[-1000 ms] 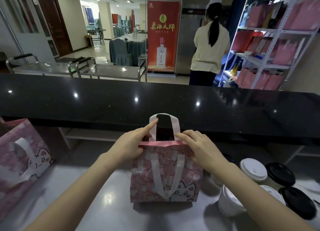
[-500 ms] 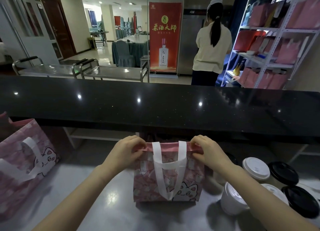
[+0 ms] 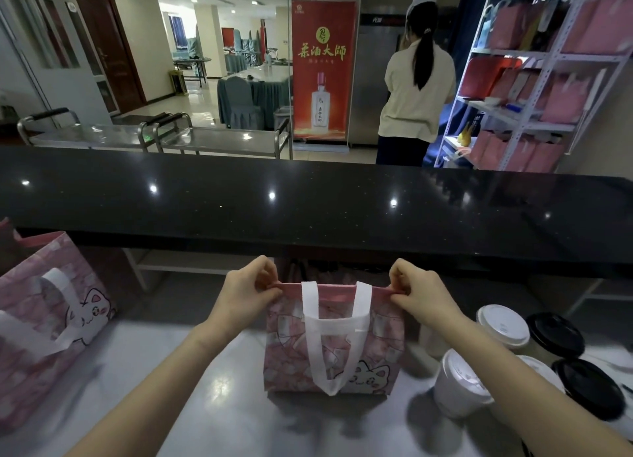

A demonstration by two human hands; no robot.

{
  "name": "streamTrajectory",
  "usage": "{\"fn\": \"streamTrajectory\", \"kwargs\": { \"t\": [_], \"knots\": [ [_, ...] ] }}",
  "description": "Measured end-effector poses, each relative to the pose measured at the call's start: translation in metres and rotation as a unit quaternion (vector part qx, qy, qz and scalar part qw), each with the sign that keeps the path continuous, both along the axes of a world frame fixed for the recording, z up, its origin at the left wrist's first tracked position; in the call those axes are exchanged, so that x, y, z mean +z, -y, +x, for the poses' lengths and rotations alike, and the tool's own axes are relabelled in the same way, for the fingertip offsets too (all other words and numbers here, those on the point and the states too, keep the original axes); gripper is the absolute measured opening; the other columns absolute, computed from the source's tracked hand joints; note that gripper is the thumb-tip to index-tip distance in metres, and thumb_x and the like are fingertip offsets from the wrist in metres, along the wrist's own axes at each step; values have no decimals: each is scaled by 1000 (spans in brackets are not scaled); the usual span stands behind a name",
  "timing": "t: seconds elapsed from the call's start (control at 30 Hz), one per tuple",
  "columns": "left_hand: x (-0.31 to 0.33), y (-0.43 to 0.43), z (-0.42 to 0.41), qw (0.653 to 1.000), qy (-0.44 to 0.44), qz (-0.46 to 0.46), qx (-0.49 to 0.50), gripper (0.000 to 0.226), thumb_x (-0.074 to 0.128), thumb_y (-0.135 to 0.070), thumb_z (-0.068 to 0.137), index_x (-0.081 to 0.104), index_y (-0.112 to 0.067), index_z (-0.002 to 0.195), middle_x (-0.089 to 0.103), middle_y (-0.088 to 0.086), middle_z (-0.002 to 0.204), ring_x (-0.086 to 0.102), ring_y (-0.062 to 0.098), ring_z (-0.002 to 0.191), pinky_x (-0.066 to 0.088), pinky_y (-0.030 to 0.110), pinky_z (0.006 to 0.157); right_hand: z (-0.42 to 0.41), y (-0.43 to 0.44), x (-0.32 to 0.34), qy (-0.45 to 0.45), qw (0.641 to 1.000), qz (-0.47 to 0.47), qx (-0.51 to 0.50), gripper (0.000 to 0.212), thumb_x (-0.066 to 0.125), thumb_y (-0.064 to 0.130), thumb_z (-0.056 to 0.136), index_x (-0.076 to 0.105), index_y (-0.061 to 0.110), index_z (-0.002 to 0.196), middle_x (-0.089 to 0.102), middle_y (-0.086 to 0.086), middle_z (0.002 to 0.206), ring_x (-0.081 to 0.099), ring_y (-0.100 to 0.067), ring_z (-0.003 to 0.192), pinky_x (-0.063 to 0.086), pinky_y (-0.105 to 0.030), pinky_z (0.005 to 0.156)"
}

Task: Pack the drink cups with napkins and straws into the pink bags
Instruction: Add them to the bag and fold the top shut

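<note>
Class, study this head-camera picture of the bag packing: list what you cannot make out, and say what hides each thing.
1. Inside of the middle pink bag: head view; its front wall and the rim, pinched by the left hand and right hand, hide it.
2. Left pink bag: head view; cut off by the left edge.
3. White-lidded cups: head view; the right forearm covers part; lids hide the drinks.
4. Straws, napkins: none can be made out.
</note>
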State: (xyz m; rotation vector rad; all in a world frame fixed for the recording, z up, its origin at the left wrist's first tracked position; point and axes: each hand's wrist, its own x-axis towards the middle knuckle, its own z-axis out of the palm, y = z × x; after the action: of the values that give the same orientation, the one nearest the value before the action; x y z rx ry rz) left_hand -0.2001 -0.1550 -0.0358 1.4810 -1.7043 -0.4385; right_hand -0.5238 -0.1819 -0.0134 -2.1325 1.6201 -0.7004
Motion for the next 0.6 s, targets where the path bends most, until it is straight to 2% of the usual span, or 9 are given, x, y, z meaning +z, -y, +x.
{"fn": "streamTrajectory", "kwargs": {
  "t": [0.1, 0.2, 0.3, 0.4, 0.47, 0.53, 0.6],
  "knots": [
    [0, 1, -1, 1000, -5, 7, -6, 36, 80, -4, 73, 58, -31, 76, 67, -12, 74, 64, -6, 77, 51, 11, 63, 7, -3, -5, -9, 999, -28, -21, 36, 68, 2, 73, 46, 31, 72, 63, 10, 70, 62, -8, 72, 55, -40, 68],
    [7, 1, 5, 999, 4, 32, -36, 36, 79, -8, 76, 62, -38, 86, 69, -10, 82, 66, -3, 81, 53, 12, 68, 6, -2, -5, -19, 1000, -12, -2, 33, 67, 5, 77, 52, 34, 82, 64, 10, 74, 62, -5, 74, 55, -36, 70],
    [22, -1, 8, 988, -5, 96, -119, 29, 72, -24, 85, 64, -46, 102, 71, -16, 95, 65, -3, 94, 55, 15, 73, 1, 0, 5, 11, 999, 38, 30, 34, 67, 9, 81, 60, 38, 98, 67, 14, 90, 63, 0, 87, 55, -24, 74],
    [31, -2, -9, 978, -15, 142, -150, 17, 53, -43, 95, 62, -54, 104, 68, -26, 100, 62, -8, 97, 54, 13, 72, 6, 2, 16, 50, 995, 64, 57, 34, 64, 12, 86, 63, 37, 110, 67, 16, 102, 61, 3, 97, 51, -17, 82],
    [32, -1, -24, 982, 39, 123, -137, 21, 46, -56, 93, 62, -53, 108, 65, -31, 98, 61, -11, 93, 50, 11, 72, 17, 2, 19, 58, 994, 66, 71, 28, 58, 18, 92, 65, 35, 113, 68, 18, 102, 61, 4, 99, 50, -18, 86],
    [29, 0, -36, 978, 134, 84, -134, 32, 53, -57, 89, 61, -45, 118, 62, -30, 99, 59, -10, 90, 47, 10, 73, 27, 0, 20, 43, 992, 83, 88, 23, 60, 34, 92, 65, 36, 115, 67, 20, 104, 59, 6, 99, 49, -18, 86],
    [23, 0, -42, 968, 206, 48, -134, 35, 62, -54, 85, 63, -39, 117, 65, -23, 101, 58, -6, 87, 46, 11, 73, 31, -3, 18, 6, 988, 104, 110, 31, 67, 46, 85, 66, 36, 114, 66, 21, 102, 59, 6, 95, 51, -19, 84]
  ]
}}
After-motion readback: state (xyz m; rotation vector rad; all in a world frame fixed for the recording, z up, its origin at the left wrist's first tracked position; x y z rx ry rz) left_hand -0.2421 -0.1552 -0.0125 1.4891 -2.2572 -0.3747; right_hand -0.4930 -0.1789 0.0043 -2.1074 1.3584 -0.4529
